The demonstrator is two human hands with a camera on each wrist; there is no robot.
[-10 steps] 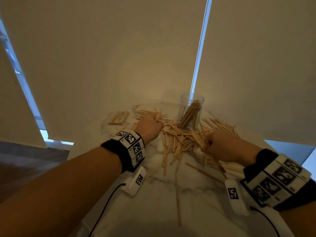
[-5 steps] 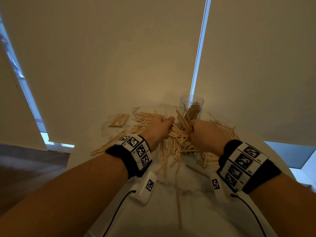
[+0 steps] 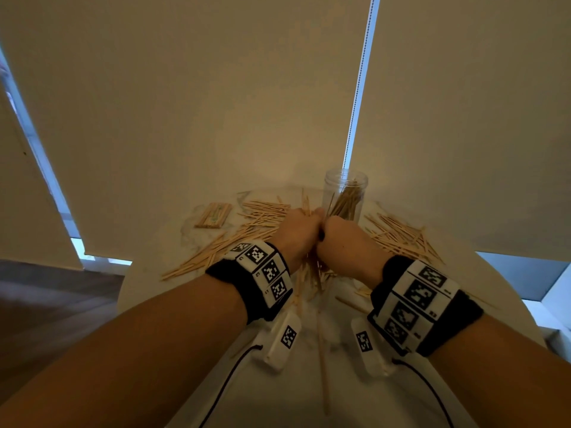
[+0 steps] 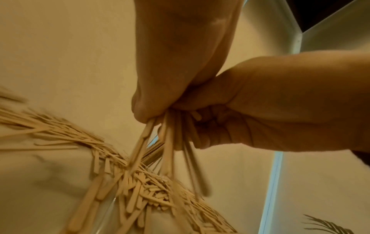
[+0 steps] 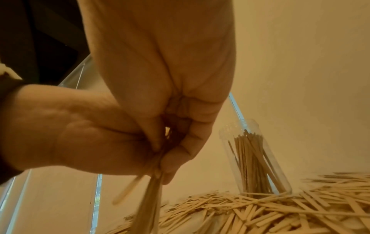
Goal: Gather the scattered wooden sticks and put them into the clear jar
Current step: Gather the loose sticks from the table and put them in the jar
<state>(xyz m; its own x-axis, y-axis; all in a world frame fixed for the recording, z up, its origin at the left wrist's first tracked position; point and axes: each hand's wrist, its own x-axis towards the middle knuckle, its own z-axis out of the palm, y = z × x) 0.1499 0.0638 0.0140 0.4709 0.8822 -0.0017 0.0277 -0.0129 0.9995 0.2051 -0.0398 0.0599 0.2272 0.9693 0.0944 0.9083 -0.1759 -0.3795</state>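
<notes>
Wooden sticks (image 4: 170, 142) hang in one bundle pinched between the left hand (image 3: 298, 231) and right hand (image 3: 346, 239), just before the clear jar (image 3: 344, 196), and splayed ends could likely catch its narrow rim, spilling them onto the table (image 3: 463, 288).

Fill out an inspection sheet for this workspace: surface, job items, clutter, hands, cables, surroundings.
Surface: white marble-look table, strewn with sticks.
Job's things: clear jar upright, lidless, partly filled with sticks; loose wooden sticks scattered both sides of it; bunch of sticks held above the table.
Clutter: neat stack of sticks at far left.
Hands: left hand and right hand pressed together, both gripping the bunch.
Cables: black cable from each wrist unit.
Surroundings: drawn roller blinds, bead chain.
</notes>
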